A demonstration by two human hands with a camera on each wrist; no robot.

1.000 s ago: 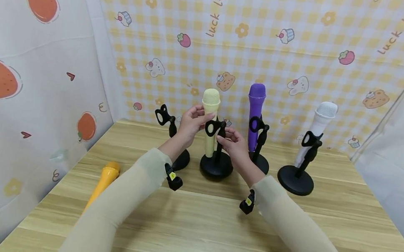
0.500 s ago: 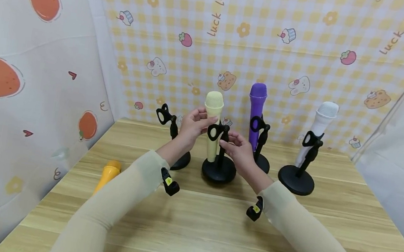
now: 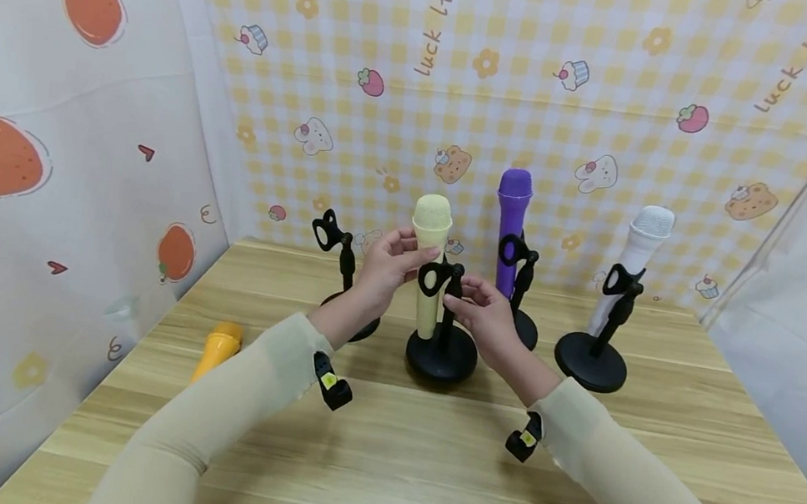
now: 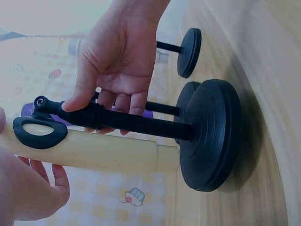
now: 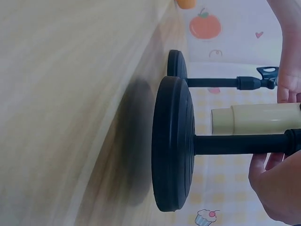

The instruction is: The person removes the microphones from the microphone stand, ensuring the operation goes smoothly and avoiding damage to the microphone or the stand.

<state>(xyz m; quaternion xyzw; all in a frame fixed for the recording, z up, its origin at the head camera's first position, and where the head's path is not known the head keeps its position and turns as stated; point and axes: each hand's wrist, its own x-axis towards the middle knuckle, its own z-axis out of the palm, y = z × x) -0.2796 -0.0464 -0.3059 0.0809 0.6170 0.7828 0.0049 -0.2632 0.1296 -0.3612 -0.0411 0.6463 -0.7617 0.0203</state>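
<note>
A cream microphone (image 3: pixel 427 265) stands upright in the clip of a black round-based stand (image 3: pixel 440 359) at mid table. My left hand (image 3: pixel 406 254) grips the microphone's upper body, just below its head. My right hand (image 3: pixel 470 294) curls around the stand's stem beside the clip. In the left wrist view, the right hand's fingers (image 4: pixel 101 96) wrap the black stem (image 4: pixel 141 123), with the cream microphone (image 4: pixel 94 151) running alongside through the oval clip (image 4: pixel 40 133). The right wrist view shows the heavy base (image 5: pixel 171 143) resting on the wood.
A purple microphone (image 3: pixel 510 223) and a white microphone (image 3: pixel 638 249) sit in their own stands to the right. An empty stand (image 3: pixel 343 266) is behind my left wrist. An orange microphone (image 3: pixel 216 347) lies on the table at left. Patterned cloth walls close in three sides.
The stand with the cream microphone has shifted a little toward me and to the right. Both hands moved with it and keep the same holds.
</note>
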